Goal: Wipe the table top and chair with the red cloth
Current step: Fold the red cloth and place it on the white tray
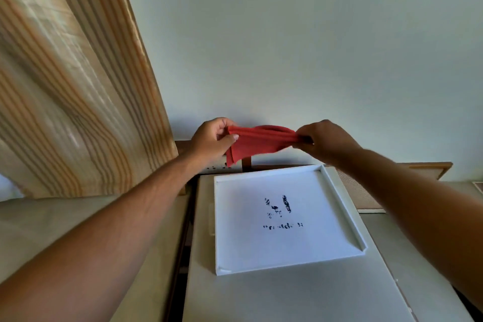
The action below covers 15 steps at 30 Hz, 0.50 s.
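While both arms reach forward over it, the bench lies pale and flat below, butted against the wall, and nothing touches its top apart from a tray. A striped curtain hangs at the left, and the edge of what may be a wooden chair or frame shows behind the right forearm; I cannot tell which. The white tray sits on the far half of the bench, its raised rim framing a flat floor with dark printed marks in the middle. They look like a small logo over one line of text, too broken and blurred to read.

Above the tray's far edge the red cloth is held in the air, stretched between the hands and clear of any surface. The left hand pinches one end between thumb and curled fingers; the right hand bunches the other end in closed fingers. Held taut like this, it is probably being folded or straightened into a pad, so wiping seems not yet begun.
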Available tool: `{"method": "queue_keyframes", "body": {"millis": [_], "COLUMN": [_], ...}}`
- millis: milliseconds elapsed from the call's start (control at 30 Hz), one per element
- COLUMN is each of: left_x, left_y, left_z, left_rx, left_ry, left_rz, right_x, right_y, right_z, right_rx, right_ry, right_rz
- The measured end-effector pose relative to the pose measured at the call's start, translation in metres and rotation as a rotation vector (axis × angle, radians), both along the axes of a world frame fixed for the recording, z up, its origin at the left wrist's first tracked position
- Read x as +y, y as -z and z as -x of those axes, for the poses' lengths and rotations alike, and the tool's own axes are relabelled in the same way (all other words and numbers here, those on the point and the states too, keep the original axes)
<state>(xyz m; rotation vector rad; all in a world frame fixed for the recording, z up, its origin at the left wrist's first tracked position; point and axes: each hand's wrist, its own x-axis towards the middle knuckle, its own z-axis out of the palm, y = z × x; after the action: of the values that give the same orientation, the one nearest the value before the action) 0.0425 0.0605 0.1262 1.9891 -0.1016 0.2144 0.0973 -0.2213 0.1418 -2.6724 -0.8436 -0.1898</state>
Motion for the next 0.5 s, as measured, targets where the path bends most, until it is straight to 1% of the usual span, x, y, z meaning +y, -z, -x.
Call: {"method": "queue_keyframes", "body": {"millis": [67, 100, 200, 267, 300, 333, 367, 400, 433, 467, 500], "left_x": [-0.006, -0.01, -0.022, -0.028, -0.032, -0.037, -0.042, -0.048, -0.055, -0.065, -0.076], "left_y": [0.033, 0.051, 0.094, 0.109, 0.113, 0.116, 0.121, 0.127, 0.135, 0.141, 0.147], "left_z": [0.012, 0.021, 0.046, 0.048, 0.046, 0.043, 0.04, 0.036, 0.034, 0.034, 0.034], "left_rx": [0.07, 0.128, 0.414, 0.553, 0.568, 0.564, 0.522, 0.455, 0.364, 0.28, 0.199], "left_ry": [0.066, 0.107, 0.239, 0.305, 0.295, 0.248, 0.169, 0.074, -0.02, -0.088, -0.131], "left_rz": [-0.004, -0.014, -0.057, -0.132, -0.156, -0.179, -0.233, -0.333, -0.489, -0.639, -0.719], "right_x": [-0.01, -0.017, -0.034, -0.043, -0.046, -0.047, -0.045, -0.041, -0.034, -0.025, -0.017], "right_y": [0.022, 0.035, 0.075, 0.093, 0.099, 0.106, 0.115, 0.121, 0.129, 0.136, 0.144], "right_z": [0.008, 0.013, 0.027, 0.031, 0.031, 0.028, 0.026, 0.025, 0.024, 0.026, 0.028], "right_rx": [0.073, 0.146, 0.445, 0.594, 0.612, 0.587, 0.521, 0.45, 0.387, 0.352, 0.331], "right_ry": [-0.032, -0.057, -0.137, -0.139, -0.112, -0.06, 0.005, 0.076, 0.134, 0.173, 0.179], "right_rz": [0.057, 0.111, 0.278, 0.314, 0.293, 0.259, 0.208, 0.161, 0.12, 0.11, 0.122]}}
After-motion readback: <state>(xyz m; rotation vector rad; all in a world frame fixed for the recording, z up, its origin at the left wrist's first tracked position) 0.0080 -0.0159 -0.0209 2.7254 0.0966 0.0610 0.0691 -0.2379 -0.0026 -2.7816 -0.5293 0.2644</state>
